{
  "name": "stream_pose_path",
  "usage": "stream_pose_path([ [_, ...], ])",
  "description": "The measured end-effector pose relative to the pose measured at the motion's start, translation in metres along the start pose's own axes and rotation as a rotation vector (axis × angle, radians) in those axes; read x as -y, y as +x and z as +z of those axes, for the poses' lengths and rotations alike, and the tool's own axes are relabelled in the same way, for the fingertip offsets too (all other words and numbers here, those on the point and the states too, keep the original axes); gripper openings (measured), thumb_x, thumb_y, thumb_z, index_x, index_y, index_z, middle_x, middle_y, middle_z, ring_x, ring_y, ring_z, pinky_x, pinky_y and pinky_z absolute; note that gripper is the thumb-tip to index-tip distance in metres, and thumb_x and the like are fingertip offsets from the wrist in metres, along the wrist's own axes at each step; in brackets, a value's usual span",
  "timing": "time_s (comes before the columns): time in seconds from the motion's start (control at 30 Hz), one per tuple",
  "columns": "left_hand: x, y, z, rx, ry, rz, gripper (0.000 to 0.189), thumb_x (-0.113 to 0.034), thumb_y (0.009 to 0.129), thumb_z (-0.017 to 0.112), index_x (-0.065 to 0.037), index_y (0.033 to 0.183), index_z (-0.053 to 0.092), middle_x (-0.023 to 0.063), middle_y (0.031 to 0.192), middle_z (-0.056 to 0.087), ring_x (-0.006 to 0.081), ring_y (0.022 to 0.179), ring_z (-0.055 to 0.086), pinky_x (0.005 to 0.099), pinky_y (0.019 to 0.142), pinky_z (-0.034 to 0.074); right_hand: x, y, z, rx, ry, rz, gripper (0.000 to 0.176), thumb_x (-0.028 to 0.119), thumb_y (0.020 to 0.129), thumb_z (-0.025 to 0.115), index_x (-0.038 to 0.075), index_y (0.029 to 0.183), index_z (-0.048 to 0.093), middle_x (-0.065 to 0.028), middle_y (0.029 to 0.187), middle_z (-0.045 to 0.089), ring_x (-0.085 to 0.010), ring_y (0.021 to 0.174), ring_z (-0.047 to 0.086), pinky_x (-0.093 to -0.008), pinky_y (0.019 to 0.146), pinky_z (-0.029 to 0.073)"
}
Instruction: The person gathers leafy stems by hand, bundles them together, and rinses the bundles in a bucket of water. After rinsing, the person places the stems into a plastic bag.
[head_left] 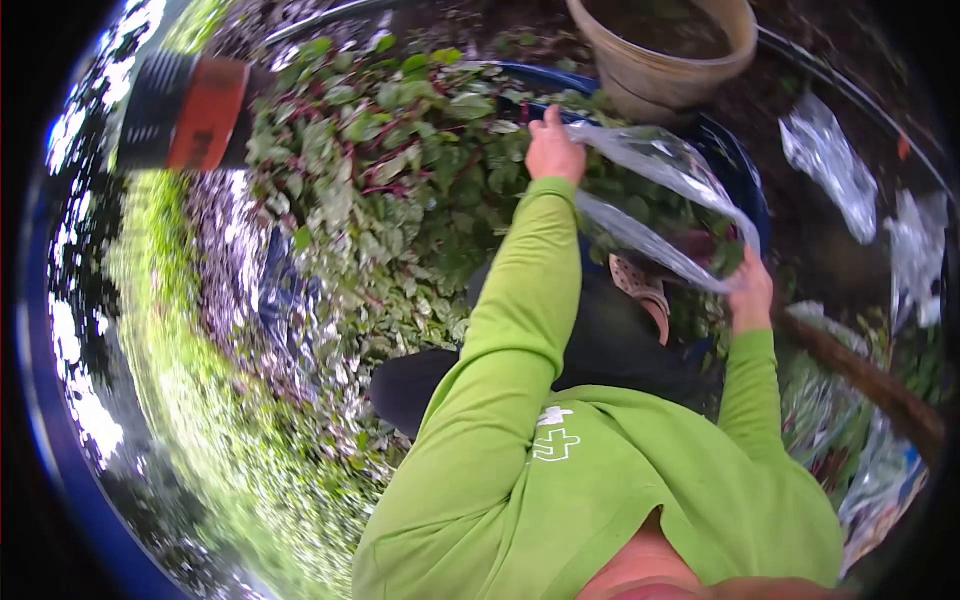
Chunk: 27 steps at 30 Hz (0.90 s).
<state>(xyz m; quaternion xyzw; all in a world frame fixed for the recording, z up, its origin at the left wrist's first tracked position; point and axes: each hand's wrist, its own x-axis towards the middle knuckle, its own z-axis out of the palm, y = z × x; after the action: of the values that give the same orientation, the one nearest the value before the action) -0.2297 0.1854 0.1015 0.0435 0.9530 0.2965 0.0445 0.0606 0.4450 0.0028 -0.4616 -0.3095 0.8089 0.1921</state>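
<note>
A clear plastic bag point(655, 165) is stretched between my two hands, its mouth wide apart, with green leaves visible through and inside it. My left hand point(556, 150) is closed on the bag's far left edge, beside the heap of leafy greens point(400, 150) with purple-red stems. At the bag's right end, my right hand point(750, 288) grips the edge, fingers partly hidden by plastic and leaves. Under the bag, the rim of a blue tub point(755, 190) shows.
A bucket point(650, 75) holding murky water stands beyond the tub. Clear plastic bags point(828, 165) lie at the right, near a brown wooden pole point(870, 375). A black container with an orange band point(208, 112) is at the left. A pink clog point(642, 290) shows below the bag.
</note>
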Motion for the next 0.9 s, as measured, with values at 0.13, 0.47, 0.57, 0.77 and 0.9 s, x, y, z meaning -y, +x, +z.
stream_pose_path([
  [0.13,0.003,0.009,-0.003,-0.536,0.203,0.376,0.028,-0.013,0.077,0.071,-0.014,0.105,0.068,0.0124,0.114,0.061,0.0338,0.1,0.061,0.047,0.087,0.052,-0.008,0.031,-0.044,-0.062,-0.022,0.082,0.02,0.023,0.101,0.065,0.007,0.113,0.07,-0.0031,0.09,0.068,-0.0186,0.083,0.066,-0.0367,0.076,0.053],
  [0.47,0.048,0.091,0.106,0.211,-0.652,-0.027,0.018,-0.012,0.088,0.062,-0.001,0.097,0.073,0.0135,0.079,0.071,0.0274,0.068,0.069,0.0408,0.06,0.053,0.061,0.07,0.001,0.018,0.282,0.26,0.029,0.016,0.099,0.066,0.018,0.074,0.051,0.0086,0.06,0.039,-0.0087,0.049,0.039,-0.0293,0.048,0.038],
  [0.57,-0.02,0.054,0.027,0.42,-1.07,-0.008,0.01,-0.006,0.086,0.063,-0.005,0.083,0.073,0.0044,0.066,0.061,0.0153,0.051,0.055,0.0339,0.042,0.038,0.117,0.063,0.015,0.165,0.126,-0.038,0.016,0.024,0.101,0.065,0.009,0.097,0.067,0.007,0.059,0.039,-0.0075,0.052,0.039,-0.0268,0.049,0.036],
  [0.77,-0.046,0.044,-0.014,0.696,-1.257,-0.409,0.008,-0.011,0.08,0.066,-0.006,0.076,0.072,0.0041,0.065,0.061,0.0128,0.046,0.046,0.0258,0.046,0.037,0.181,0.106,0.011,0.108,0.251,-0.137,0.016,0.022,0.096,0.067,0.006,0.099,0.07,-0.0006,0.077,0.067,-0.0149,0.075,0.065,-0.0474,0.09,0.055],
  [0.9,0.011,0.038,0.07,0.525,-1.163,-0.242,0.021,-0.019,0.083,0.057,-0.003,0.075,0.069,0.0071,0.069,0.062,0.0173,0.052,0.049,0.032,0.049,0.04,0.129,0.21,-0.044,0.044,0.167,0.027,0.025,0.016,0.091,0.058,0.001,0.106,0.07,-0.0158,0.11,0.073,-0.0343,0.106,0.068,-0.0555,0.1,0.051],
])
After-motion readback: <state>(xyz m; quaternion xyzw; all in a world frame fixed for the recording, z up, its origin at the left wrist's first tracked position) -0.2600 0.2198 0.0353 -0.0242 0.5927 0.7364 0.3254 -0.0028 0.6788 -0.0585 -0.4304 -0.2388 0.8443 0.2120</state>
